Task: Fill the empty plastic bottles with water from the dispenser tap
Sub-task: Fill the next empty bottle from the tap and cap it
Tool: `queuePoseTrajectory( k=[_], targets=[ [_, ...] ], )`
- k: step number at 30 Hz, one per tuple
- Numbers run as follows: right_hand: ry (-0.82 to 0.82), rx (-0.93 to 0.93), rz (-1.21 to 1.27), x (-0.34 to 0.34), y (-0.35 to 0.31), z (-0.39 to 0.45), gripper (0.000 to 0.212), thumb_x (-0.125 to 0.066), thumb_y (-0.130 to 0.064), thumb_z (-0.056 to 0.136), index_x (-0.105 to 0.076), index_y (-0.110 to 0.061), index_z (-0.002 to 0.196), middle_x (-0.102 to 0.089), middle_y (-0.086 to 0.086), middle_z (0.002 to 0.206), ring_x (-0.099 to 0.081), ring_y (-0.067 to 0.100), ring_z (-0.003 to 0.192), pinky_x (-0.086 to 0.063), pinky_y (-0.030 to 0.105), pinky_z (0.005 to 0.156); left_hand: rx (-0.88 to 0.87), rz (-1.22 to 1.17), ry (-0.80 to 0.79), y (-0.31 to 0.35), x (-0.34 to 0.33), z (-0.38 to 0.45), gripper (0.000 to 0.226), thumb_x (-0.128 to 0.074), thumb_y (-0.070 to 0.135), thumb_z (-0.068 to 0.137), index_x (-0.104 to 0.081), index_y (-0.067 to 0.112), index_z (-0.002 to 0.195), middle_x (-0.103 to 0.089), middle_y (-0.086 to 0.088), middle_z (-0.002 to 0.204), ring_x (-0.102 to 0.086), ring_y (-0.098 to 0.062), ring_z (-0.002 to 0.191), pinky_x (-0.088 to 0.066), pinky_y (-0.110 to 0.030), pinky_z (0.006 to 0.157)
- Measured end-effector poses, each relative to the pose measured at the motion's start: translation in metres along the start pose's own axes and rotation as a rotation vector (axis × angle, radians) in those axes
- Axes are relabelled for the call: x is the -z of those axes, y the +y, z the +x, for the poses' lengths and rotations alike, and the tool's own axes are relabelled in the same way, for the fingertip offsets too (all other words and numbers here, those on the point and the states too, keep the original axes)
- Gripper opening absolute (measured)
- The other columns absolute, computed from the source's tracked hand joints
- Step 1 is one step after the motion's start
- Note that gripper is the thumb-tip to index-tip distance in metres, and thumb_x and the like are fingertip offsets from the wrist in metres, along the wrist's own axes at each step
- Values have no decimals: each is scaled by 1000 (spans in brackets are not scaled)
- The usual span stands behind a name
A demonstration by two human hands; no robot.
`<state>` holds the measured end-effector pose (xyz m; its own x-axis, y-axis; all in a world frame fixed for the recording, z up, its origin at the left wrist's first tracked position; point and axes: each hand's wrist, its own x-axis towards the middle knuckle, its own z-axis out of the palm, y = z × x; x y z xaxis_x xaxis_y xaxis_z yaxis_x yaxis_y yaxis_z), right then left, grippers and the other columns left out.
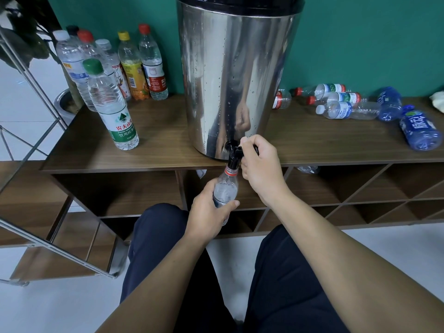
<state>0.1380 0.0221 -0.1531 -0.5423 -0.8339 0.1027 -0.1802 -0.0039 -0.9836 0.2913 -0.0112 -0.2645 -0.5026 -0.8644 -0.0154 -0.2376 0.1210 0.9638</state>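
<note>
Head view: a person's left hand (208,207) wraps a clear plastic bottle (225,188) around its middle, neck held right under the black tap (234,152) of a steel dispenser (235,75). The right hand (258,162) clenches the tap lever. Thin plastic will likely dent if squeezed and grow heavier as it fills; a firm mid-body grip suits it. On the table (163,150), filled capped bottles (113,104) stand left; empty bottles (346,106) lie right, well apart. Nothing blocks the tap.
</note>
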Motion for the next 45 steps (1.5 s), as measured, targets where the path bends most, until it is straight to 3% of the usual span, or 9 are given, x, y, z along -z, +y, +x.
queuePoseTrajectory(
  k=[24, 36, 45],
  targets=[
    [1, -8, -11, 0, -1, 0, 37, -54, -46, 112, -56, -40, 75, -44, -12, 57, -40, 10, 54, -35, 38, 60, -5, 1, 3, 1, 0, 1, 63, -93, 27, 91, -63, 36, 146, -77, 23, 121, -71, 6, 113, -58, -25, 100],
    [-6, -4, -10, 2, 3, 2, 32, -54, -45, 112, -57, -29, 84, -44, -13, 56, -40, 8, 53, -34, 35, 59, -3, 22, 10, 1, 0, 0, 63, -93, 28, 92, -62, 38, 146, -76, 25, 121, -68, 10, 114, -54, -12, 91],
    [-6, -5, -14, 2, 4, 2, 32, -54, -43, 113, -57, -25, 87, -45, -12, 58, -41, 8, 55, -35, 35, 59, -3, 28, 11, 1, 0, 0, 63, -93, 29, 92, -62, 37, 147, -75, 25, 121, -68, 11, 114, -53, -14, 92]
  ],
)
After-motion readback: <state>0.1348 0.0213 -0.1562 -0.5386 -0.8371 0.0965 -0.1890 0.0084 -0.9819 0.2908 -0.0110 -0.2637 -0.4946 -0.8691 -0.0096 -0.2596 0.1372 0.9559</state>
